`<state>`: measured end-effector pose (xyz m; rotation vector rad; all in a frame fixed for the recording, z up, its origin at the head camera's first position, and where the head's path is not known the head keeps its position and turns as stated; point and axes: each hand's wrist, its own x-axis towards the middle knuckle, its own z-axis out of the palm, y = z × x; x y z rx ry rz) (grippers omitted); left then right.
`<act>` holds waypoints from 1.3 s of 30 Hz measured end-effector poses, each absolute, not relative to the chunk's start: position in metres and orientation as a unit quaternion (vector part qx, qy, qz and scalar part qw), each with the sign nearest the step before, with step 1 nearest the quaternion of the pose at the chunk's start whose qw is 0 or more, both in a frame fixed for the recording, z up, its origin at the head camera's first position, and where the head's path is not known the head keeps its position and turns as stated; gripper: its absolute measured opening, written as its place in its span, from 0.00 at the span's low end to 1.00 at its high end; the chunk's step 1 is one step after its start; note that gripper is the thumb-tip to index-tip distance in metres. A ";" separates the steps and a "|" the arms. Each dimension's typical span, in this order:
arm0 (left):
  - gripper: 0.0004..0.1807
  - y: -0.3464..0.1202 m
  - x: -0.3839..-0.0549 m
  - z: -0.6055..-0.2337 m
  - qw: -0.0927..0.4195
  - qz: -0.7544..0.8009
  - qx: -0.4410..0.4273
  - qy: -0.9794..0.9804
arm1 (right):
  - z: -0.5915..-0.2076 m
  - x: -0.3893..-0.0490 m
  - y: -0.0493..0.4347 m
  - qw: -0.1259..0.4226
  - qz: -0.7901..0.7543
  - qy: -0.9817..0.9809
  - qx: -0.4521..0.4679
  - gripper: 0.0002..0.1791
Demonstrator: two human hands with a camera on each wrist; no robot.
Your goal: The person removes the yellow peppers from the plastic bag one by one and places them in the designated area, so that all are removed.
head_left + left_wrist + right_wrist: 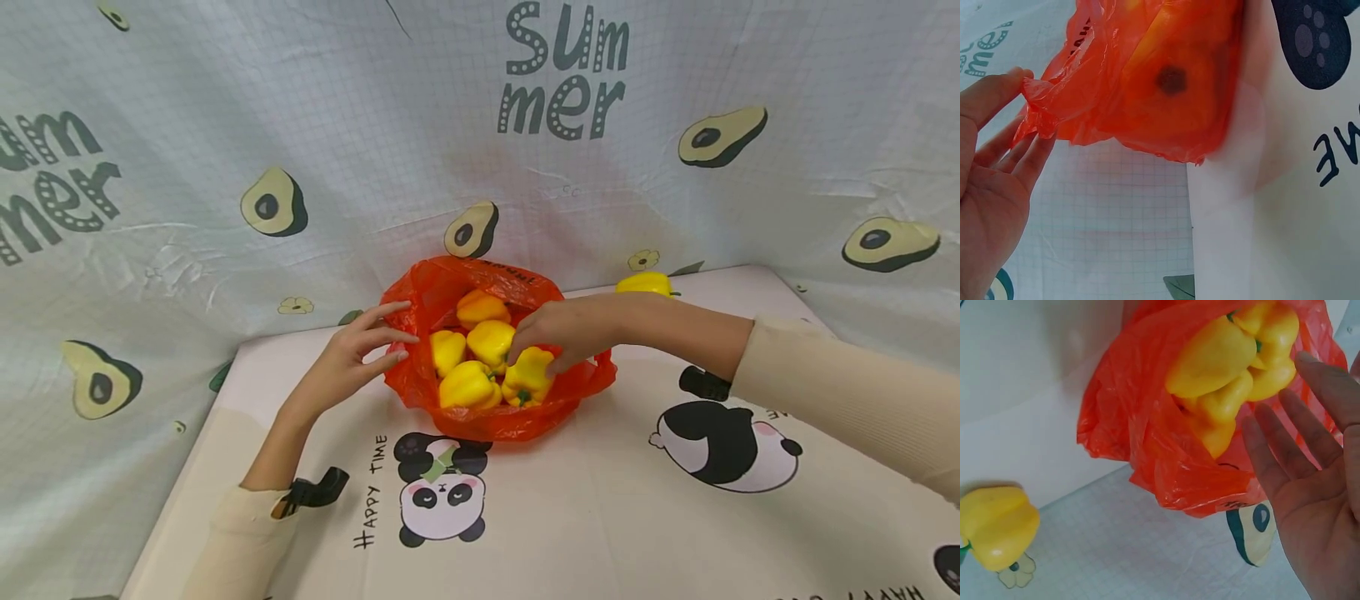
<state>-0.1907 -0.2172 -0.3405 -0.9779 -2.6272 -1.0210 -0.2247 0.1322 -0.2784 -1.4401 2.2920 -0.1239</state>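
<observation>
A red plastic bag stands with its mouth wide, holding several yellow bell peppers and one more orange-tinted bell pepper at the back. My left hand holds the bag's left edge. In the left wrist view, the thin plastic bunches between the thumb and fingers of that hand. My right hand reaches over the bag's right side, its fingertips right at the nearest yellow pepper. Seen in the right wrist view, this hand has its fingers extended and spread, with nothing gripped.
Another yellow bell pepper lies outside the bag at the table's back edge, partly behind my right forearm. The white table cover has panda prints. A hanging sheet with avocado prints rises directly behind the bag.
</observation>
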 end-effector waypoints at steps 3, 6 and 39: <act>0.14 -0.218 -0.191 -0.341 0.078 -0.341 -0.324 -0.879 | -0.279 -0.228 0.130 0.221 -0.037 0.832 -0.508 0.28; 0.14 -0.218 -0.191 -0.341 0.077 -0.340 -0.325 -0.879 | -0.283 -0.232 0.128 0.229 -0.031 0.836 -0.498 0.29; 0.13 -0.219 -0.191 -0.341 0.071 -0.339 -0.328 -0.879 | -0.306 -0.261 0.088 0.316 0.081 0.811 -0.486 0.36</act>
